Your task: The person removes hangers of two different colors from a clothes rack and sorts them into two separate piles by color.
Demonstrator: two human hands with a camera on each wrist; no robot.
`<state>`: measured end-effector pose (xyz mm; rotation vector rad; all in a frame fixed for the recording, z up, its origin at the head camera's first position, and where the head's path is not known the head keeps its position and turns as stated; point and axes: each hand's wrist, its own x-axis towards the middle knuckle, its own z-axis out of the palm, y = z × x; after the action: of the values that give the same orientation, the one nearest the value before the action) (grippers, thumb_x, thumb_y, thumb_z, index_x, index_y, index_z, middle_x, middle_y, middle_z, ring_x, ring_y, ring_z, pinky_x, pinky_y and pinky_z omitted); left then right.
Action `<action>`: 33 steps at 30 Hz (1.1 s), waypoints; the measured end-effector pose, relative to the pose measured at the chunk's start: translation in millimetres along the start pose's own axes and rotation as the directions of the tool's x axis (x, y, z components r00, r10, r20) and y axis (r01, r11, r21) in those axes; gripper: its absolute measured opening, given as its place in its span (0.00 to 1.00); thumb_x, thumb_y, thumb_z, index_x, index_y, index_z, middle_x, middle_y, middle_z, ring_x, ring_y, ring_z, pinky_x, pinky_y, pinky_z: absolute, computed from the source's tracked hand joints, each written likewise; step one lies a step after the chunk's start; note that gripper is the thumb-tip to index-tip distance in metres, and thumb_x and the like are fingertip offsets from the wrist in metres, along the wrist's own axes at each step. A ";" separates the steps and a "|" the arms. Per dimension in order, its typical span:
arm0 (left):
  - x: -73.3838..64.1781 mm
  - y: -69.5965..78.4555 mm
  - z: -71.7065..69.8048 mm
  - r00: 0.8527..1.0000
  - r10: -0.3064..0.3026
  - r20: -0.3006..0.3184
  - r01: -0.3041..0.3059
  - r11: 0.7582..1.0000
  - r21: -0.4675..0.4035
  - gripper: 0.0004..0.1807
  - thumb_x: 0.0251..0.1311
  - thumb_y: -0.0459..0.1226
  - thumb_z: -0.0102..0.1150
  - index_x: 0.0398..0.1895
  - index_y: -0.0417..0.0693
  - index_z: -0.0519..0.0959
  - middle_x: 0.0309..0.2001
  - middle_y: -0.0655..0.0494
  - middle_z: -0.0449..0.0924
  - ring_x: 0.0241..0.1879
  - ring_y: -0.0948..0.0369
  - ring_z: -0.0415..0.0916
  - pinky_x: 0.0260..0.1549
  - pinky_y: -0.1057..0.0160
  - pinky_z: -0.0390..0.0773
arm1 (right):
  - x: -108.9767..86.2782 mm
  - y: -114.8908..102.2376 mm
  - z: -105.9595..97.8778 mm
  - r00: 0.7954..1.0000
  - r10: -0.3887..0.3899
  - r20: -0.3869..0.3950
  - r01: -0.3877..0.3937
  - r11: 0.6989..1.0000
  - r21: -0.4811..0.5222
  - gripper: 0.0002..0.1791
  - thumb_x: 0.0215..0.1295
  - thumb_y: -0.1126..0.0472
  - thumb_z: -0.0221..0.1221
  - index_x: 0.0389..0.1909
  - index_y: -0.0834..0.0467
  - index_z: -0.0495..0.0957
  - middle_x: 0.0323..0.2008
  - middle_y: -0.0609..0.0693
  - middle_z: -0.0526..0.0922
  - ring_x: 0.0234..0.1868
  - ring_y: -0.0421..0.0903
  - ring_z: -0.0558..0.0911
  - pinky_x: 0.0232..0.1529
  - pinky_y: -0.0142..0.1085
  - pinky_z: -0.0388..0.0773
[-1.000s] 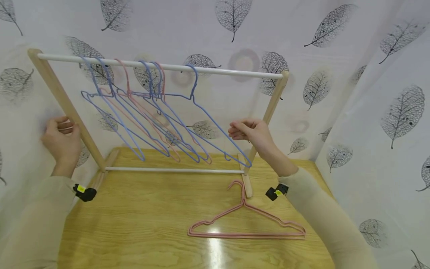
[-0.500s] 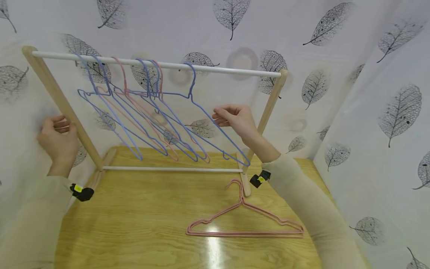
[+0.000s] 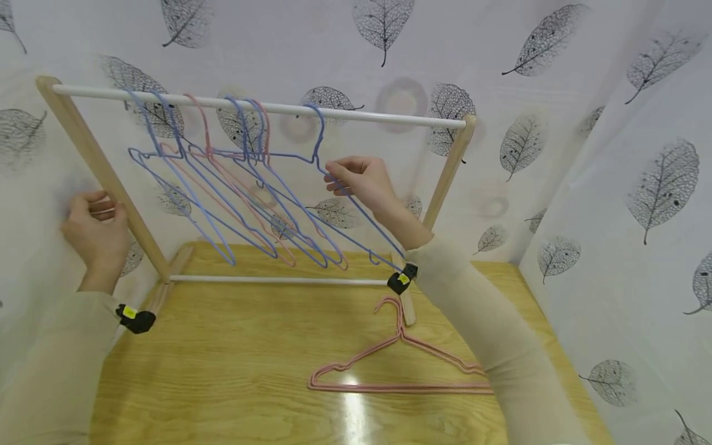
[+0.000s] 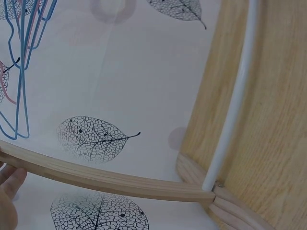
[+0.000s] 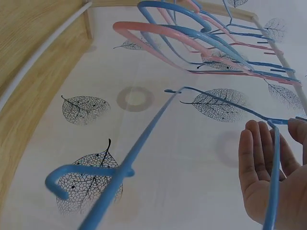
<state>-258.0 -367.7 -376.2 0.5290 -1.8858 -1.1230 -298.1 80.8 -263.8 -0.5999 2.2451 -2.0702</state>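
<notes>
Blue, thin, coated-looking wire makes up the triangular hanger (image 5: 116, 184) I am watching from here; it hangs by its hook on the long white round bar (image 3: 389, 117), farther right than the cluster of pink and blue wire hangers (image 3: 207, 136); in the last half second my bare right hand (image 3: 361, 180) has come across and up to its shoulder, just below the hook, while the hanger itself has not shifted. From the right wrist I see the fingers straight and wide of the thumb, blue wire passing in front of the palm; I read no grip, so I judge the hand well placed for the work but the hanger not yet secured. My bare left hand (image 3: 100, 228) has stayed beside the pale wooden left post (image 3: 93, 154), fingers bent at its edge; whether they pinch it or merely rest there I cannot tell, though I suspect it steadies the frame; the flat stack of pink wire hangers (image 3: 389, 388) lies on the yellow wood-grain table (image 3: 222, 346), partly hidden by my beige right sleeve (image 3: 489, 334).
</notes>
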 end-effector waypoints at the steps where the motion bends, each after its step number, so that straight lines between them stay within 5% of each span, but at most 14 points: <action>1: 0.3 -1.0 0.1 1.000 0.001 0.000 -0.001 1.000 0.003 0.14 0.68 0.40 0.61 0.56 0.54 0.83 0.33 0.88 0.68 0.33 0.88 0.69 0.38 0.85 0.73 | 1.2 -0.9 3.0 1.000 -0.001 0.000 0.001 1.000 -0.001 0.17 0.74 0.60 0.64 0.53 0.70 0.84 0.32 0.47 0.91 0.31 0.39 0.90 0.39 0.33 0.92; 7: -0.8 -4.3 -0.6 1.000 -0.012 -0.003 0.012 1.000 0.016 0.13 0.68 0.39 0.61 0.54 0.56 0.83 0.32 0.88 0.67 0.32 0.88 0.68 0.37 0.85 0.72 | 7.7 -1.4 16.5 1.000 0.009 0.009 -0.008 0.998 -0.057 0.18 0.74 0.59 0.65 0.54 0.69 0.85 0.41 0.61 0.92 0.32 0.40 0.90 0.44 0.36 0.92; 15: -1.8 1.7 1.4 1.000 0.003 -0.003 -0.003 1.000 0.016 0.15 0.68 0.40 0.61 0.56 0.53 0.83 0.31 0.90 0.67 0.32 0.89 0.69 0.38 0.85 0.74 | 17.2 -1.4 19.4 0.999 -0.022 -0.025 0.020 0.997 -0.078 0.16 0.73 0.60 0.66 0.51 0.69 0.87 0.43 0.65 0.91 0.32 0.38 0.90 0.44 0.37 0.92; 33: 2.7 -1.0 1.0 1.000 -0.003 0.008 0.002 0.999 0.054 0.18 0.70 0.41 0.60 0.60 0.46 0.82 0.33 0.88 0.66 0.32 0.89 0.68 0.38 0.85 0.72 | 7.9 -5.9 6.0 0.994 -0.099 -0.052 0.097 0.994 -0.042 0.15 0.73 0.63 0.65 0.49 0.73 0.86 0.27 0.40 0.90 0.30 0.37 0.90 0.41 0.32 0.92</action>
<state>-260.3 -369.5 -376.1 0.5573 -1.9274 -1.0803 -302.2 72.5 -256.9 -0.6783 2.3369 -2.1150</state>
